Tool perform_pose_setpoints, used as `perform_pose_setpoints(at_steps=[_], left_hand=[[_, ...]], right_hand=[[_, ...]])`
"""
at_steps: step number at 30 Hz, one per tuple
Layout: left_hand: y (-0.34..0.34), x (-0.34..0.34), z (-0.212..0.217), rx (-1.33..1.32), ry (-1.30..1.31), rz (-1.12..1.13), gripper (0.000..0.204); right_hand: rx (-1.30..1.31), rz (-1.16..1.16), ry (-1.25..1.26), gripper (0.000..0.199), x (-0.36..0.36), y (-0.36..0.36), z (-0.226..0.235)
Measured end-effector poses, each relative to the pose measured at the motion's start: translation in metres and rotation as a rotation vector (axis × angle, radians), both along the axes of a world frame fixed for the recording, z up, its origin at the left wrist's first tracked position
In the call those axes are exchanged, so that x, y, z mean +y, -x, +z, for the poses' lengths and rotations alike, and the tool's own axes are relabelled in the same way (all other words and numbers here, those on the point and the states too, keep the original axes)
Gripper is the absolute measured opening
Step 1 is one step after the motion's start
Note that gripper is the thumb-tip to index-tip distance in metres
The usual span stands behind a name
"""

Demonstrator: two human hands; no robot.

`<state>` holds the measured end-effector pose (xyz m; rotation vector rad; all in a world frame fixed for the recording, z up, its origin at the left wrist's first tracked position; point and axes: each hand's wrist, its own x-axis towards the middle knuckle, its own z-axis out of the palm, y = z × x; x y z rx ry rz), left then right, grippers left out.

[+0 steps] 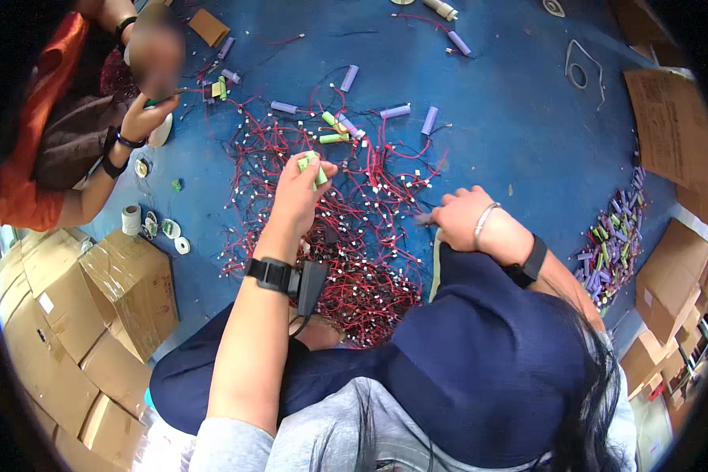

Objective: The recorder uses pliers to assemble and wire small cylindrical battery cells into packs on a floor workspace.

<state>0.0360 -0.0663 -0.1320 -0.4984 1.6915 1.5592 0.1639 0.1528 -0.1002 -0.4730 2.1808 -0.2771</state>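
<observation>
My left hand (300,191) is raised over a tangle of red wires (346,236) on the blue floor and grips a light green battery cell (316,168). My right hand (458,216), with a bracelet at the wrist, rests on my dark blue knee with fingers closed on a small grey tool or wire end; I cannot make out which. Loose purple cells (395,112) and green cells (333,138) lie just beyond the wires.
Another person (79,118) sits at the upper left, a hand (143,118) holding a thin tool. Cardboard boxes (130,287) stack at the lower left and boxes (672,271) at the right. A heap of purple and green cells (613,244) lies at the right. Tape rolls (132,219) sit near the boxes.
</observation>
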Motion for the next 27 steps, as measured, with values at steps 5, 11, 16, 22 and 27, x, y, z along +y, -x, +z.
perform_pose_setpoints(at_steps=[5,11,16,22,27], left_hand=[[0.034,0.011,-0.007,0.089,-0.128,0.183,0.011],[0.069,0.032,-0.021,0.285,0.52,-0.271,0.012],[0.037,0.035,-0.039,0.809,0.894,-0.884,0.024],[0.045,0.027,-0.035,0.792,0.896,-1.162,0.025],[0.04,0.034,0.01,0.313,0.281,-0.681,0.025]], right_hand=[[0.135,-0.382,0.062,0.024,0.024,-0.008,0.01],[0.186,-0.41,0.056,0.025,0.031,-0.01,0.012],[0.17,-0.461,0.078,0.024,0.03,-0.013,0.007],[0.222,-0.424,0.148,0.023,0.026,0.002,0.012],[0.442,-0.568,0.386,0.023,0.035,0.015,0.018]])
